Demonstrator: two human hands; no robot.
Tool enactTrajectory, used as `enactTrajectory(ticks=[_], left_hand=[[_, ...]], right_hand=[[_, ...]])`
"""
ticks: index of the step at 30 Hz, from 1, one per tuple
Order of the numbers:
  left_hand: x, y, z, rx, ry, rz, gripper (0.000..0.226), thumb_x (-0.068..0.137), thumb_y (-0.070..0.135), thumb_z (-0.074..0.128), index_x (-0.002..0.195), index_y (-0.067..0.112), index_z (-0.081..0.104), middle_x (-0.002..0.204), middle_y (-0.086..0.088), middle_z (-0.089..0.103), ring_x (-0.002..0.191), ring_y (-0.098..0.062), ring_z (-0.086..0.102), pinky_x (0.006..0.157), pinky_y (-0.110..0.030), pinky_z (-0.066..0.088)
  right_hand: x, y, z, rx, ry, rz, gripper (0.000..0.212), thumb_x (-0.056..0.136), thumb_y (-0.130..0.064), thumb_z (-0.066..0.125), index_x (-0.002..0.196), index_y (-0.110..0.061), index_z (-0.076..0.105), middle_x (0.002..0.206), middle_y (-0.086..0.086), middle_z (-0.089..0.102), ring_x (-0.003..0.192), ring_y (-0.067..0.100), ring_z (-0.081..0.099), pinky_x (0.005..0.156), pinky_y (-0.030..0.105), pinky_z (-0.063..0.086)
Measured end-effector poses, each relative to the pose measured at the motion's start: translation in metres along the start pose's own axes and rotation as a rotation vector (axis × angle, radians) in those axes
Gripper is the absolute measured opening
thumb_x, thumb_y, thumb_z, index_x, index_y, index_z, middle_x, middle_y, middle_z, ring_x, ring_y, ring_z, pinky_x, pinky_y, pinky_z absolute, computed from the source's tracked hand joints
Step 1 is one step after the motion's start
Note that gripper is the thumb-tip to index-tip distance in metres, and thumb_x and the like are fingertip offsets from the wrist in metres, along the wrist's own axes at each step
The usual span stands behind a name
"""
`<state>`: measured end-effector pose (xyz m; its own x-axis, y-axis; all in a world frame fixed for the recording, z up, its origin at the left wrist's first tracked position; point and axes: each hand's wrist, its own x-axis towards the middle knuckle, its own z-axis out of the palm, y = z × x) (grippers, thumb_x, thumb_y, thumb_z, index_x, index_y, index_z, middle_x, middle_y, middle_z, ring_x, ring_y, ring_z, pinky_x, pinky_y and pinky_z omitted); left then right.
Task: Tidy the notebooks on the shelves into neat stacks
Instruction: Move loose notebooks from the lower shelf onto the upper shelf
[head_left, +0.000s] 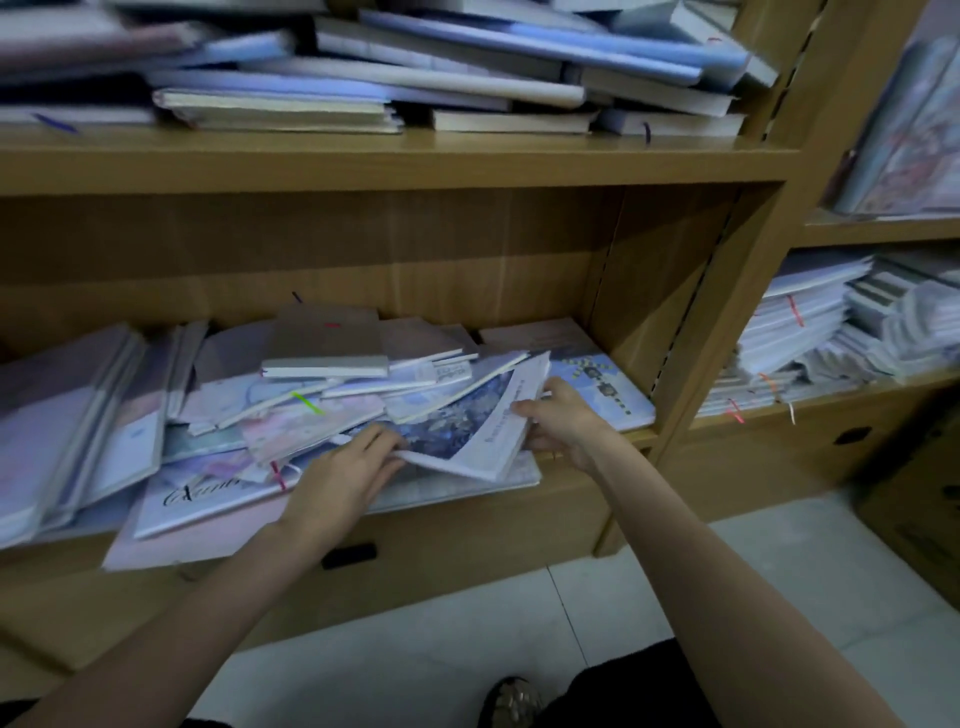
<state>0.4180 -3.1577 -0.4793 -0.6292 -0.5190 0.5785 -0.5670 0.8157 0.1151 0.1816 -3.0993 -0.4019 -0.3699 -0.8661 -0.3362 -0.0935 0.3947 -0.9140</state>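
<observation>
A person reached both bare arms into the lower shelf (571, 499) of a light brown wooden bookcase. The right hand (563, 418) held the right edge of a flat notebook with a dark blue picture cover (462, 415), thumb on top and fingers curled under it, so that side was tipped up and its thick white page edges showed. The left hand (345, 470) gripped the front left corner of the same notebook, its fingers bent over the edge. The notebook lay on a messy pile of notebooks (291, 395), thin and smooth, in pale pink, blue and white, some slanted, some sliding off the front. A small grey block-shaped book (324, 345) sat on top of the pile. The upper shelf (395, 161) held another loose heap of flat notebooks (415, 67). The floor tiles (727, 587) below were pale and shiny
</observation>
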Motion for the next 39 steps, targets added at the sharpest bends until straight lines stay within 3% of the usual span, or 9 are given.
enactTrajectory(ticks=[5, 8, 12, 17, 21, 23, 28, 33, 39], left_hand=[[0.013, 0.008, -0.032, 0.009, 0.211, -0.019, 0.027, 0.098, 0.041, 0.03, 0.096, 0.021, 0.047, 0.092, 0.005, 0.055, 0.062, -0.023, 0.064, 0.04, -0.03, 0.047], [0.031, 0.026, -0.05, 0.016, 0.293, 0.034, 0.029, 0.101, 0.037, 0.027, 0.097, 0.018, 0.048, 0.089, -0.001, 0.06, 0.057, -0.025, 0.062, 0.039, -0.03, 0.046], [0.054, 0.063, -0.057, 0.011, 0.33, 0.128, 0.025, 0.101, 0.032, 0.027, 0.099, 0.016, 0.047, 0.098, 0.005, 0.054, 0.053, -0.022, 0.059, 0.037, -0.026, 0.042], [0.073, 0.095, -0.056, 0.044, 0.283, 0.204, 0.023, 0.098, 0.027, 0.036, 0.096, 0.013, 0.055, 0.087, -0.002, 0.063, 0.052, -0.017, 0.054, 0.046, -0.017, 0.025], [0.095, 0.106, -0.045, -0.034, 0.239, 0.232, 0.019, 0.096, 0.024, 0.044, 0.098, 0.011, 0.057, 0.088, -0.004, 0.062, 0.055, -0.021, 0.057, 0.045, -0.022, 0.032], [0.108, 0.114, -0.039, -0.084, 0.21, 0.194, 0.023, 0.096, 0.026, 0.042, 0.101, 0.01, 0.058, 0.092, -0.005, 0.062, 0.061, -0.022, 0.059, 0.045, -0.027, 0.039], [0.134, 0.113, -0.018, -0.235, -0.01, -0.282, 0.024, 0.096, 0.017, 0.045, 0.119, 0.008, 0.048, 0.12, -0.009, 0.049, 0.1, -0.028, 0.054, 0.076, -0.035, 0.04], [0.087, 0.062, 0.009, 0.017, -0.4, -0.346, 0.034, 0.094, 0.024, 0.049, 0.128, 0.016, 0.045, 0.131, -0.007, 0.047, 0.117, -0.027, 0.048, 0.093, -0.035, 0.039], [0.05, 0.046, 0.037, 0.025, -0.669, -0.239, 0.065, 0.087, 0.044, 0.057, 0.141, 0.017, 0.034, 0.149, -0.004, 0.031, 0.137, -0.02, 0.028, 0.111, -0.03, 0.023]], right_hand=[[-0.035, -0.044, 0.0, 0.277, 0.023, -0.098, 0.014, 0.094, 0.002, 0.045, 0.081, -0.001, 0.044, 0.067, 0.015, 0.055, 0.054, 0.026, 0.06, 0.056, 0.034, 0.057], [-0.055, -0.065, -0.018, 0.327, 0.017, -0.139, 0.006, 0.094, -0.003, 0.044, 0.093, 0.001, 0.048, 0.081, 0.024, 0.061, 0.062, 0.031, 0.066, 0.067, 0.038, 0.059], [-0.082, -0.073, -0.059, 0.261, 0.034, -0.14, 0.035, 0.095, -0.011, 0.045, 0.125, 0.006, 0.042, 0.108, 0.036, 0.058, 0.074, 0.034, 0.071, 0.06, 0.034, 0.059], [-0.112, -0.057, -0.092, 0.462, 0.089, -0.164, 0.022, 0.094, -0.004, 0.043, 0.109, 0.01, 0.048, 0.076, 0.028, 0.066, 0.063, 0.033, 0.07, 0.062, 0.038, 0.06], [-0.12, -0.033, -0.104, 0.668, 0.154, -0.188, 0.009, 0.095, -0.001, 0.041, 0.099, 0.004, 0.047, 0.093, 0.033, 0.06, 0.066, 0.035, 0.068, 0.067, 0.044, 0.056], [-0.111, -0.024, -0.11, 0.786, 0.217, -0.258, 0.019, 0.096, -0.001, 0.042, 0.114, 0.002, 0.042, 0.105, 0.032, 0.057, 0.08, 0.037, 0.067, 0.07, 0.049, 0.057], [-0.056, -0.016, -0.093, 0.808, 0.313, -0.256, 0.033, 0.098, -0.002, 0.039, 0.13, -0.009, 0.037, 0.12, 0.014, 0.058, 0.1, 0.029, 0.062, 0.07, 0.035, 0.058], [-0.002, 0.024, -0.072, 0.753, 0.356, 0.119, 0.045, 0.097, -0.001, 0.044, 0.14, 0.002, 0.032, 0.142, 0.022, 0.035, 0.122, 0.037, 0.047, 0.091, 0.041, 0.048], [0.028, 0.046, -0.05, 0.106, 0.305, 0.051, 0.036, 0.093, -0.007, 0.049, 0.129, -0.007, 0.048, 0.089, 0.008, 0.053, 0.077, 0.023, 0.048, 0.081, 0.038, 0.046]])
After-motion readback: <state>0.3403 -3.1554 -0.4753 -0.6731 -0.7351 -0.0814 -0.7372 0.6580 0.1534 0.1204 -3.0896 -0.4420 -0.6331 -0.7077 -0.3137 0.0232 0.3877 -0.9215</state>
